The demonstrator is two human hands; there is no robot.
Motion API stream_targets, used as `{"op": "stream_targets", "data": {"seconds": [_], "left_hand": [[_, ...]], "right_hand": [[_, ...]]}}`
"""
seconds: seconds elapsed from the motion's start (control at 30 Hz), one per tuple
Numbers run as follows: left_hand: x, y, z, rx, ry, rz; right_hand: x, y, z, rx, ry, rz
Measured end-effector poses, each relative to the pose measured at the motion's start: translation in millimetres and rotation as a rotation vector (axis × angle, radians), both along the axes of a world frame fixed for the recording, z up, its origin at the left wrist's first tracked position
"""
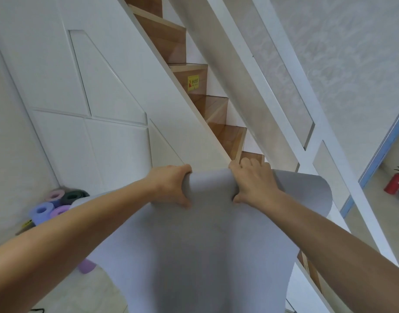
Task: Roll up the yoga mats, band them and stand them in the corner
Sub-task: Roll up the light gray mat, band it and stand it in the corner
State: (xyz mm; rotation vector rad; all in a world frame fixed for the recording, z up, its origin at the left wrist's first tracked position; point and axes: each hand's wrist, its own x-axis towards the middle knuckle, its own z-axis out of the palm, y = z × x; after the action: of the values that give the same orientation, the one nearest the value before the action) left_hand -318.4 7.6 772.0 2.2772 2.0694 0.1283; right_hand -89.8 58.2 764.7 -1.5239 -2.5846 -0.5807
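Both hands hold up a pale grey-lilac yoga mat (pixel 194 245) in front of a wooden staircase (pixel 171 39). The left hand (pixel 171 186) grips the curled top edge of the mat, thumb below and fingers wrapped over the top. The right hand (pixel 252 184) grips the same edge just beside it, its fingers (pixel 248 164) curled over the roll and its thumb pressed under it. The mat's top edge is bent into a loose curl between the two hands, and the rest of the sheet hangs down toward the camera; its right corner flares out past the right hand.

In the corner at lower left, rolled mats (pixel 56 206) stand or lie close together: a pink one, a dark green one, a blue one and a purple one. Another purple roll (pixel 86 266) shows below the left forearm. A yellow warning sticker (pixel 193 83) sits on a stair riser. At far right, a red fire extinguisher (pixel 395 184) rests on the floor.
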Motion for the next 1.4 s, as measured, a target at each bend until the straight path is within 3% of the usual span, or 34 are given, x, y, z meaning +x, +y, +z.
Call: {"op": "stream_targets", "data": {"seconds": [0.07,0.23,0.5,0.7,0.8,0.93,1.0,1.13,1.23,1.33,1.4], "left_hand": [[-2.8,3.3,2.3,-0.001,0.018,0.024],[1.5,9.2,-2.0,0.194,0.274,0.025],[-2.1,6.3,-1.4,-0.293,-0.01,-0.067],[-6.6,13.6,-1.3,-0.35,-0.223,-0.015],[-13.4,14.5,2.3,-0.394,-0.324,-0.014],[-16.8,18.3,5.2,-0.414,-0.325,-0.037],[-16.2,21.3,4.1,-0.339,-0.224,-0.057],[-6.8,21.0,-16.2,0.023,0.08,-0.053],[-5.1,18.8,-29.0,0.118,0.072,-0.059],[-6.2,19.6,-31.8,0.184,0.055,-0.053],[-4.0,21.5,-33.1,0.216,0.078,-0.063]], "right_hand": [[-3.4,-1.5,-4.0,0.026,0.024,0.003],[-6.2,-1.8,-8.3,-0.017,0.051,0.008],[1.1,5.1,-2.6,-0.498,0.016,0.123],[-11.8,-4.3,-28.4,-0.092,-0.002,0.088],[-14.1,-8.1,-36.0,-0.088,0.04,0.09],[-16.9,-5.7,-26.9,-0.159,0.121,0.108],[-17.1,-2.8,-19.8,-0.207,0.128,0.101],[-16.5,-0.1,-12.9,-0.24,0.135,0.066],[-11.2,-0.4,-8.4,-0.353,0.054,0.072],[1.6,5.9,2.9,-0.657,0.185,0.037],[5.3,14.0,5.6,-0.739,0.254,0.029]]}}
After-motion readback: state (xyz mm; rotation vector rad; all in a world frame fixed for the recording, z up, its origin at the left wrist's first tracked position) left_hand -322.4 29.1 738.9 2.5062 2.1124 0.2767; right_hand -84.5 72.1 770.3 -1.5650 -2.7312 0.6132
